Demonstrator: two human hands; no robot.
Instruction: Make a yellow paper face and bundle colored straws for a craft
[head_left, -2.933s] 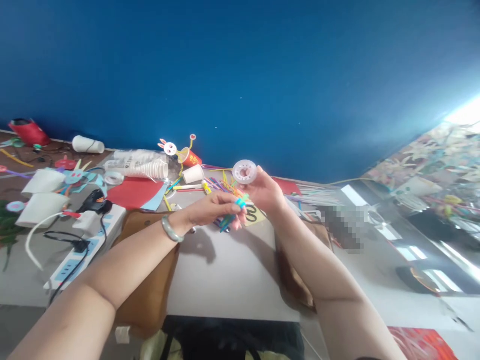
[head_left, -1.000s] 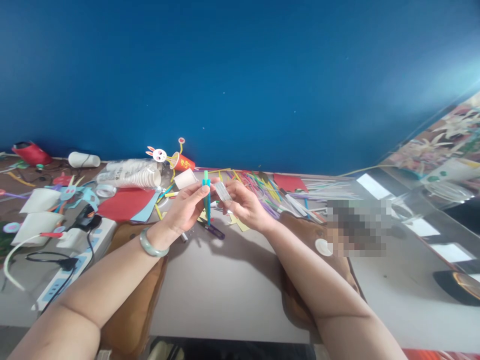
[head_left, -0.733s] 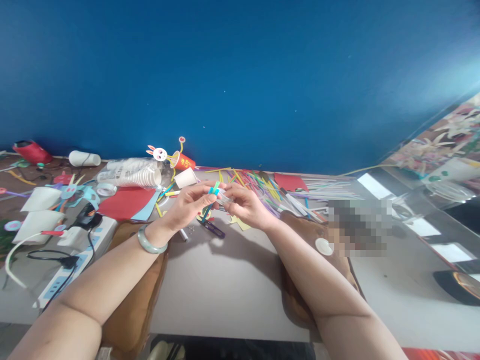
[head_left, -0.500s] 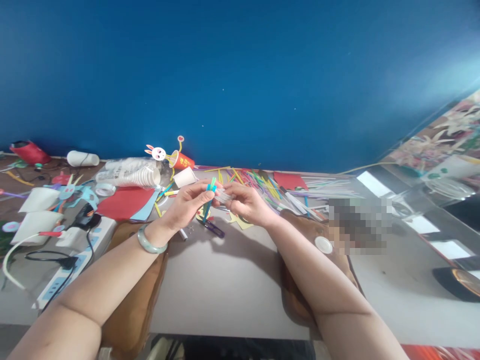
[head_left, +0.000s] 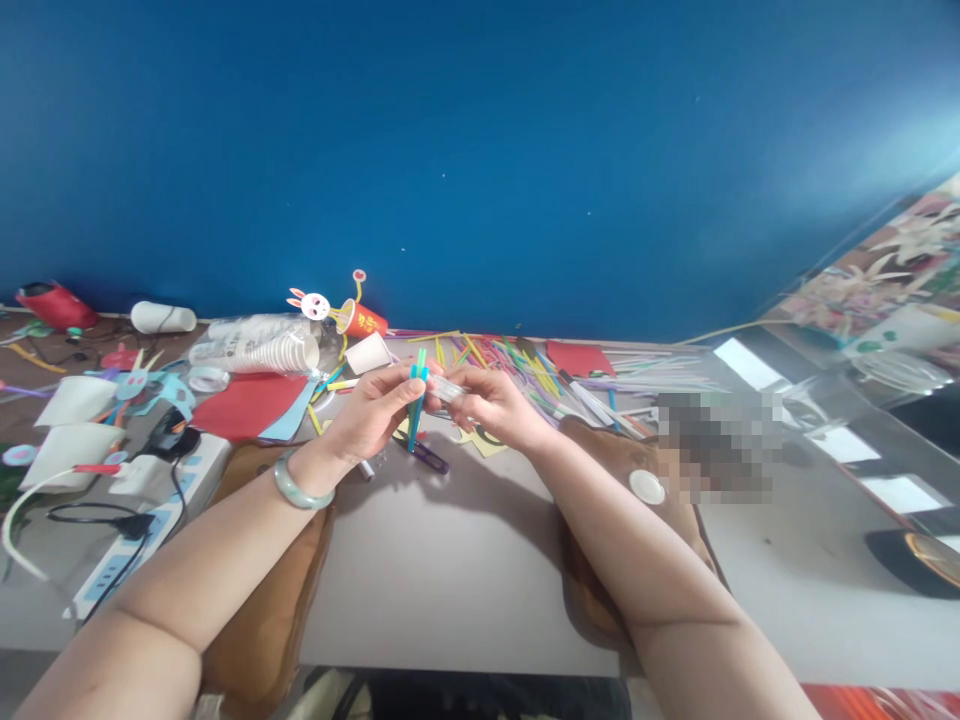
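My left hand (head_left: 367,415), with a jade-coloured bangle at the wrist, is closed on a blue straw piece (head_left: 414,425) that has green and lighter blue at its top. My right hand (head_left: 501,408) pinches a clear, shiny plastic piece (head_left: 448,389), too small to identify, right beside the straw piece. The two hands meet over the table, fingertips nearly touching. Below them lies a dark purple slim tool (head_left: 430,460), partly covered by the straw piece. Yellow paper cut-outs (head_left: 484,441) lie under my right hand.
Coloured straws (head_left: 517,362) lie along the blue wall. To the left are red paper (head_left: 240,405), stacked paper cups (head_left: 262,352), a rabbit-faced red cup craft (head_left: 365,318) and a power strip (head_left: 161,520). Brown pads (head_left: 262,580) lie under my forearms; a white lid (head_left: 646,487) sits at right.
The blue straw piece has turned more upright and shifted slightly left. My right fingers have shifted, so more of the clear plastic piece shows.
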